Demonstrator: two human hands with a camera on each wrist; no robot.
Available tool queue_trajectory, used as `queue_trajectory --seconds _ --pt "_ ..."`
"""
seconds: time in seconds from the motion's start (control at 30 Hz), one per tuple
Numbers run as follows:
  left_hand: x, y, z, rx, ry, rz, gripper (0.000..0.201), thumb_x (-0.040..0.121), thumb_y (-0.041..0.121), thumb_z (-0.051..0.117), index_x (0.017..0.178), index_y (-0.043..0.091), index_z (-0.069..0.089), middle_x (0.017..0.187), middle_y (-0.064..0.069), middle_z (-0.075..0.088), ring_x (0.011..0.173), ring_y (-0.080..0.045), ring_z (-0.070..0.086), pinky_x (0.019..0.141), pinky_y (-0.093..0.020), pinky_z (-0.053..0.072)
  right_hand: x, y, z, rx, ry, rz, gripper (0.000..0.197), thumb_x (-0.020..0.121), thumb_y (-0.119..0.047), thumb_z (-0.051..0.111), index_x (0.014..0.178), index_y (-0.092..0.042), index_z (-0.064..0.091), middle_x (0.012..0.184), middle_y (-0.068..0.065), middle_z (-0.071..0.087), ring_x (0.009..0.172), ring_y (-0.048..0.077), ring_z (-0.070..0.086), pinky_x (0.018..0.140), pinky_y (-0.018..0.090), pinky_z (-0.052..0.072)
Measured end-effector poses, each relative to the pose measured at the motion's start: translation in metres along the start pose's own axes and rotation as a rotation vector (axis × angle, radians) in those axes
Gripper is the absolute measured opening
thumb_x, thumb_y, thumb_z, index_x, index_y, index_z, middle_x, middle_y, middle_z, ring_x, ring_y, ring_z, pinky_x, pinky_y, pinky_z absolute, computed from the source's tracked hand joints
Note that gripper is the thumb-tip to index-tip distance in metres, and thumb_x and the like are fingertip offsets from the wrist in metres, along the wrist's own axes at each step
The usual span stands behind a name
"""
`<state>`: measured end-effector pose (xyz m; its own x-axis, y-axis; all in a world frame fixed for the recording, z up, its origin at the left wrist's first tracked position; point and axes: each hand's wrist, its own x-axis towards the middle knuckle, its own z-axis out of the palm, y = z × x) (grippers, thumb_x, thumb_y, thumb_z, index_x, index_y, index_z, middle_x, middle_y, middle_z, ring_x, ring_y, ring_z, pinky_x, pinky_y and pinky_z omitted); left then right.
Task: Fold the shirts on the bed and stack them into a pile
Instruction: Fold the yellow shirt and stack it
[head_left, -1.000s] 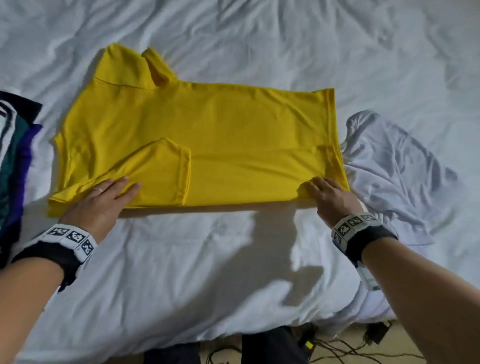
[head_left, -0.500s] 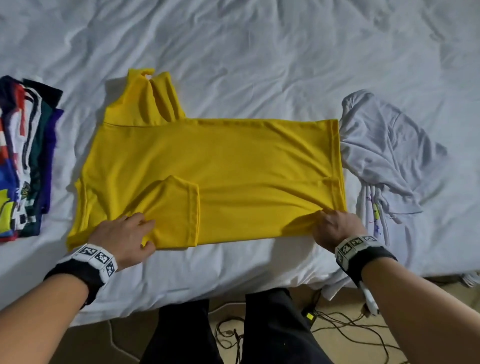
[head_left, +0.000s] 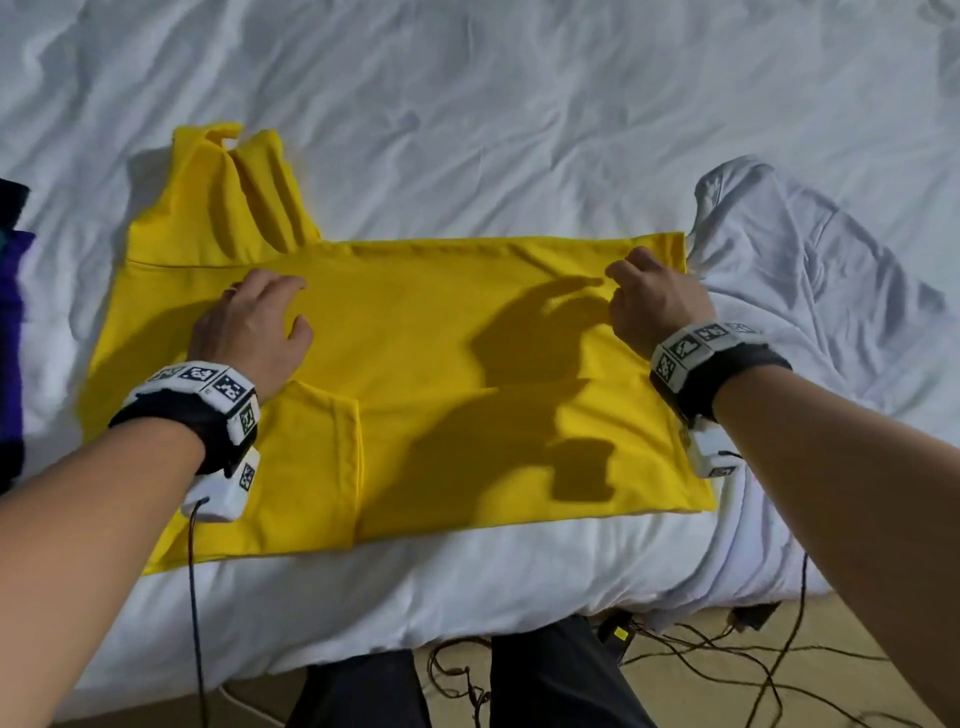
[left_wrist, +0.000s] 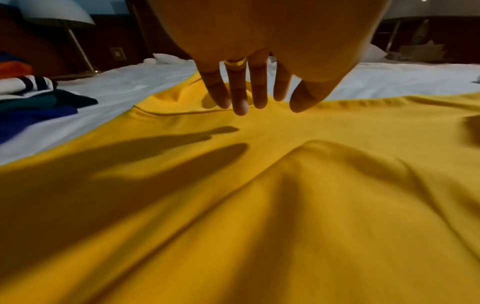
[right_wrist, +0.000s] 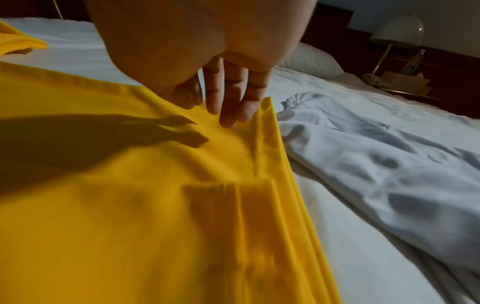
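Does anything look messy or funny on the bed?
Yes. The yellow shirt has one sleeve sticking out bunched at the far left, not folded in yet. Beside it on the right, a white shirt lies crumpled and unfolded.

A bed (head_left: 519, 104) with a rumpled white sheet fills most of the view. Below its near edge lies a tan floor (head_left: 857, 691) strewn with dark cables (head_left: 727, 660). Beyond the bed stand dark wooden panelling (right_wrist: 454, 67) and two domed white lamps (left_wrist: 55, 12) (right_wrist: 397, 30) on brass stems — one each side. A pale shape by the right lamp is probably a pillow (right_wrist: 311, 61).
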<state>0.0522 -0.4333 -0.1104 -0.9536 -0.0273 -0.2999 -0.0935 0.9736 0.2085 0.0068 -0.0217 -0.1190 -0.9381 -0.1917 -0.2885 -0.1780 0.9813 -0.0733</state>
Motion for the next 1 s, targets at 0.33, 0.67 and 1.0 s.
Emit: queue_trajectory --seconds 0.33,0.67,1.0 --pt "0.077 0.023 0.006 0.091 -0.120 0.065 0.063 0.098 0.004 0.043 0.154 0.031 0.032 0.162 0.009 0.027 0.132 -0.040 0.040 0.106 -0.059 0.034 0.060 0.022 0.006 0.057 -0.103 0.048 0.039 0.097 -0.006 0.041 0.134 -0.017 0.050 0.135 0.011 0.042 0.098 0.037 0.060 0.065 0.037 0.041" --pt "0.081 0.008 -0.008 0.266 0.016 0.108 0.020 0.091 0.020 0.064 0.108 0.009 0.062 0.109 -0.020 0.049 0.092 -0.047 0.053 0.073 -0.055 0.047 0.056 0.018 0.000 0.049 -0.005 0.097 0.019 0.087 0.005 0.045 0.101 -0.003 0.055 0.112 0.016 0.047 0.095 0.038 0.053 0.069 0.039 0.040" --pt "-0.013 0.000 -0.029 0.239 0.227 0.186 0.025 0.083 0.028 0.054 0.098 0.010 0.063 0.095 -0.017 0.051 0.092 -0.041 0.051 0.071 -0.050 0.039 -0.041 0.008 0.002 0.114 0.413 0.078 0.012 0.077 0.012 0.056 0.086 0.003 0.057 0.089 0.024 0.054 0.083 0.043 0.055 0.054 0.040 0.040"
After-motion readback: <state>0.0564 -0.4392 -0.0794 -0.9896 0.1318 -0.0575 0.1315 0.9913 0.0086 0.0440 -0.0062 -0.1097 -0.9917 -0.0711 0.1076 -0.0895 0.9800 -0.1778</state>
